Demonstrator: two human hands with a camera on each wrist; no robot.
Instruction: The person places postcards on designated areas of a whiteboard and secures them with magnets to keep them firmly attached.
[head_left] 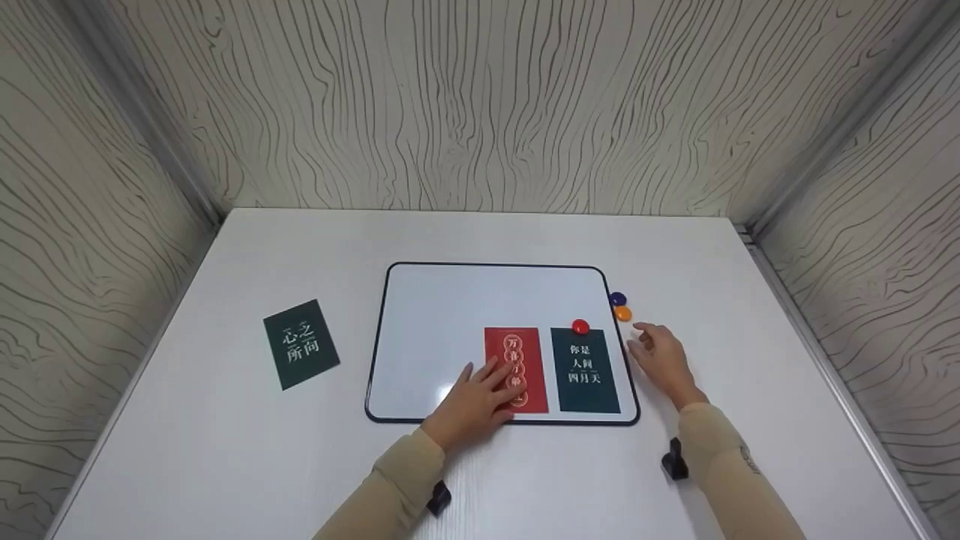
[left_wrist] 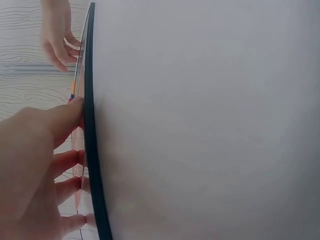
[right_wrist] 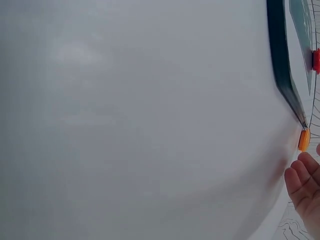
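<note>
fingers of the left hand [head_left: 474, 399] — spread and relaxed, gripping nothing — rest on one red card [head_left: 529, 360], placed on the lower right part of one whiteboard [head_left: 435, 322]. fingers of the right hand [head_left: 664, 361], loosely bent and unloaded, near one orange magnet [head_left: 623, 313], with one purple magnet [head_left: 617, 298] just beside it, at the whiteboard's right edge. right of the red card: one dark green card [head_left: 589, 397], red magnet [head_left: 580, 327] at its top edge; left of the whiteboard, on the white table [head_left: 225, 450]: second green card [head_left: 304, 369], askew.

Red card [head_left: 534, 365] partly hidden — left hand [head_left: 471, 405] over it, red disc [right_wrist: 316, 61] and right hand [right_wrist: 306, 187] cropped (right wrist view)
</note>
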